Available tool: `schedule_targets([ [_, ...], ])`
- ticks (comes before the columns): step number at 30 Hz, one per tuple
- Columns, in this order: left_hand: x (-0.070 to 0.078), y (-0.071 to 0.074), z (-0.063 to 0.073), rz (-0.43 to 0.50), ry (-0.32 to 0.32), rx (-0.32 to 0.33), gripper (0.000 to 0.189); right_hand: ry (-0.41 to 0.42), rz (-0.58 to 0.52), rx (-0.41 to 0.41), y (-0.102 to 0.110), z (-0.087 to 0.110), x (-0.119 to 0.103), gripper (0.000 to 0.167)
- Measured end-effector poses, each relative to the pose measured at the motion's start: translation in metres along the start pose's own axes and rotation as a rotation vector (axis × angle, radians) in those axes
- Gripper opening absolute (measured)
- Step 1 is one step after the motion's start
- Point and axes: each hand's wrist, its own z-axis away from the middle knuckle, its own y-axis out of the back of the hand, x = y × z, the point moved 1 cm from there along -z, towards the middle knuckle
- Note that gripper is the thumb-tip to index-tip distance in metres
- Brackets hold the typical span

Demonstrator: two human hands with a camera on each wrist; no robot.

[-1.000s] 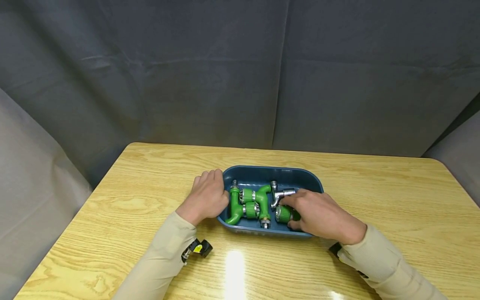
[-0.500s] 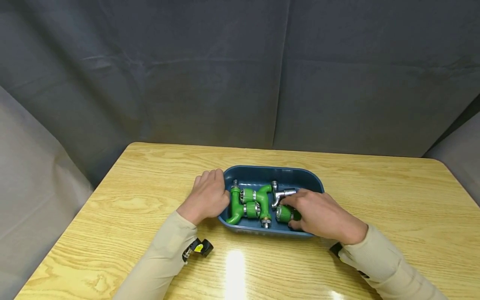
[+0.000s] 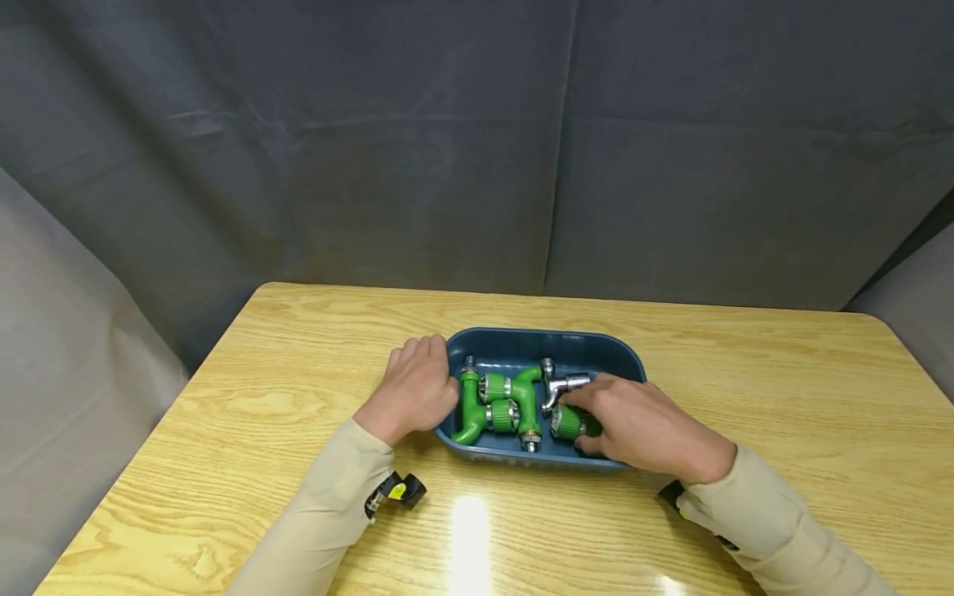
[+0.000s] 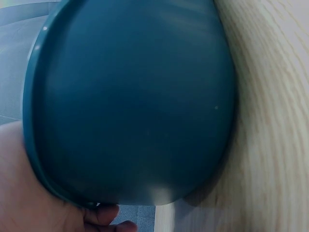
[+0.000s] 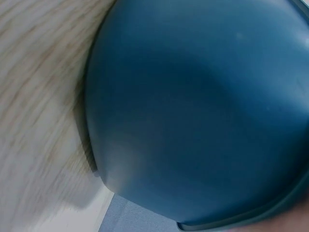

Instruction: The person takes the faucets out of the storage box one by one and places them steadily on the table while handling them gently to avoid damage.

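"What's the left hand (image 3: 413, 389) doing?"

"Gripping the rim of the blue tub (image 3: 522, 346) at the end beside it."

"And the right hand (image 3: 641, 418)?"

"Inside the opposite end, thumb and fingers around a partly covered green tap (image 3: 568, 422), its knob facing the left hand."

"The other taps?"

"2 more green: the outer green tap (image 3: 471, 406) lies just beside the left hand, the middle green tap (image 3: 525, 401) between both hands. The chrome tap (image 3: 562, 385) is at the right hand's fingertips; whether they touch, I can't tell."

"Underneath?"

"A wood-grain table (image 3: 246, 422), spreading outward past both hands."
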Motion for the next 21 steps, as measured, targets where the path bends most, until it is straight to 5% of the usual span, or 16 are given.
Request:
schedule_targets([
  [21, 0.0006, 0.0004, 0.0011, -0.006, 0.005, -0.011, 0.018, 0.04, 0.029, 0.03, 0.0002, 0.0015, -0.0003, 0.049],
])
